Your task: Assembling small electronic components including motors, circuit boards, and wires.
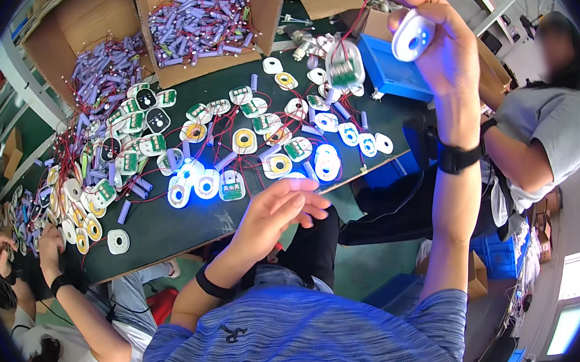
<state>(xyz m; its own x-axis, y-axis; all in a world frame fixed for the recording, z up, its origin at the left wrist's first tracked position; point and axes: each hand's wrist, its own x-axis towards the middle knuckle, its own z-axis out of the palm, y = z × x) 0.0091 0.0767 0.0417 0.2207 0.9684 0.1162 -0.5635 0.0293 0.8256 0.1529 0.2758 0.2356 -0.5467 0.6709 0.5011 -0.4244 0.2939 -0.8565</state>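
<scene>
Raised at the upper right, my right hand [454, 57] grips a white rounded lamp housing [404, 45] with a hole in its middle and small lit points. Red wires [364, 8] run over its fingers to a second white housing with a green circuit board [344, 74], which hangs to the left, slightly blurred. My left hand [275, 211] is held above the table's front edge, its fingers loosely bent and apart, with nothing seen in it. Just beyond it, a stack of housings [327, 162] glows blue-white.
Many wired housings, circuit boards and purple cylindrical batteries [124, 212] cover the dark green table [189, 226]. Two cardboard boxes [263, 20] hold heaps of batteries. A blue tray [399, 80] stands near my right forearm. A person [543, 127] stands at right; another person's hands [51, 246] work at lower left.
</scene>
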